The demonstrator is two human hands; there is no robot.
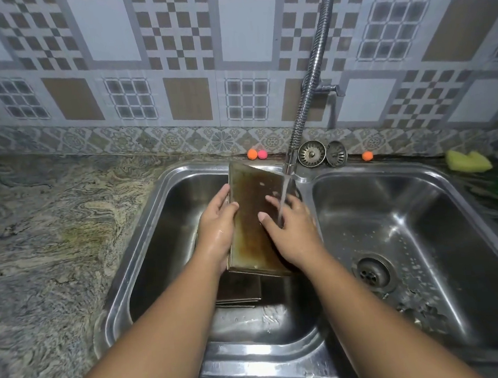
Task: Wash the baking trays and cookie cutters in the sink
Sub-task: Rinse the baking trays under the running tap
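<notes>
The left hand (217, 221) clamps one edge of the baking tray (249, 209), tilting it above the left basin (167, 225). The right hand (289, 227) presses flat on its face, fingers straight. Wet metal may slip from that grip onto the stacked trays (238, 291) below.

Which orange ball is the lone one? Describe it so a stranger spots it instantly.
Find the double steel sink and follow the ledge behind its right basin, along the tiled wall. Just right of the two round metal strainers sits the small orange ball. Unlike the orange and pink pair left of the faucet, it sits alone.
</notes>
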